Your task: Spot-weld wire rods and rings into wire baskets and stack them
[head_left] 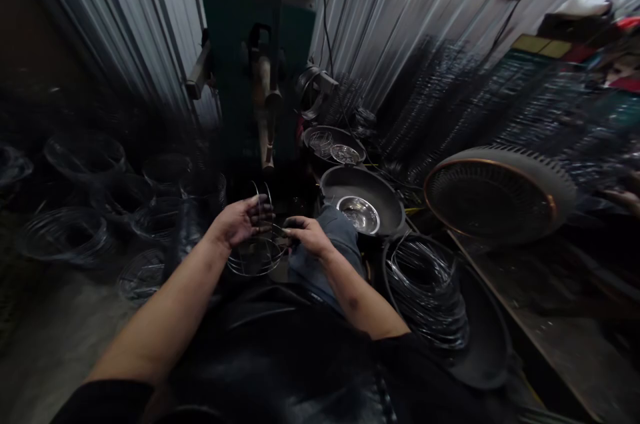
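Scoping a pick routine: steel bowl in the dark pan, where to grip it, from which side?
Grip the steel bowl by its rim, coming from above. It sits mouth up inside the dark pan, whose raised wall blocks a sideways approach. The near-left rim probably suits: closest to the right hand, which with the left hand holds a wire frame.

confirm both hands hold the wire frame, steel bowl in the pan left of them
Wrong side: the head view shows the steel bowl in the pan right of the left hand and right hand, which do hold the wire frame.
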`<state>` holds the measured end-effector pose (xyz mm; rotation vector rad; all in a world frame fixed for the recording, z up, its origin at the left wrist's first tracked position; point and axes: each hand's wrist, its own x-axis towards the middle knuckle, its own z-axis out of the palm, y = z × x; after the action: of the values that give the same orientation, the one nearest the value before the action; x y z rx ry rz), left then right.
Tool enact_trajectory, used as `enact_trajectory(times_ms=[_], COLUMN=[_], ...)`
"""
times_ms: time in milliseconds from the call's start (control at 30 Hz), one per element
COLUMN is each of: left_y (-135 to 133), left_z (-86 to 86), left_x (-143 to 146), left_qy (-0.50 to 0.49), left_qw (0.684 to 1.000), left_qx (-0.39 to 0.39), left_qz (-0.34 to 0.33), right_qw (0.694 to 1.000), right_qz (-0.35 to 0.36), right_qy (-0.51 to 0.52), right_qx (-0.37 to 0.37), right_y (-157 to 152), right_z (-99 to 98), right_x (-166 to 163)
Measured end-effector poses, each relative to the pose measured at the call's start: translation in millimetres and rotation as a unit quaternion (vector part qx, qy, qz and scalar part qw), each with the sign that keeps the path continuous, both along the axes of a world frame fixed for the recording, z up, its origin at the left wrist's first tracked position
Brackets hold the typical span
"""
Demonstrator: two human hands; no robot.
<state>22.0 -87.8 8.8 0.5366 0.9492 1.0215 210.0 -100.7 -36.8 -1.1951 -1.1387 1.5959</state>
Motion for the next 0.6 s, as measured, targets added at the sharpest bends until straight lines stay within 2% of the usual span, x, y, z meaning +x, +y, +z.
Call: enact_trajectory(times_ms=[200,400,600], left_y=[15,4,-3], left_z=[7.8,15.3,21.2], left_x=[-8,-16,-38], left_qy=[-0.016,0.039,0.1], left_qw=[1.0,0.998,0.992], left_qx=[0.01,0.037,0.077], left_qz=[0.006,0.007,-0.019], right_qw=[0.999,0.997,0.993], right_qz=[-0.045,-0.07,-0.104], right_qy=[0.012,0.009,0.037], right_qx=[-0.002,0.038,0.049], right_y=[3,7,14], right_z=[-6.4,-9.0,-8.7], right_x=[8,12,17])
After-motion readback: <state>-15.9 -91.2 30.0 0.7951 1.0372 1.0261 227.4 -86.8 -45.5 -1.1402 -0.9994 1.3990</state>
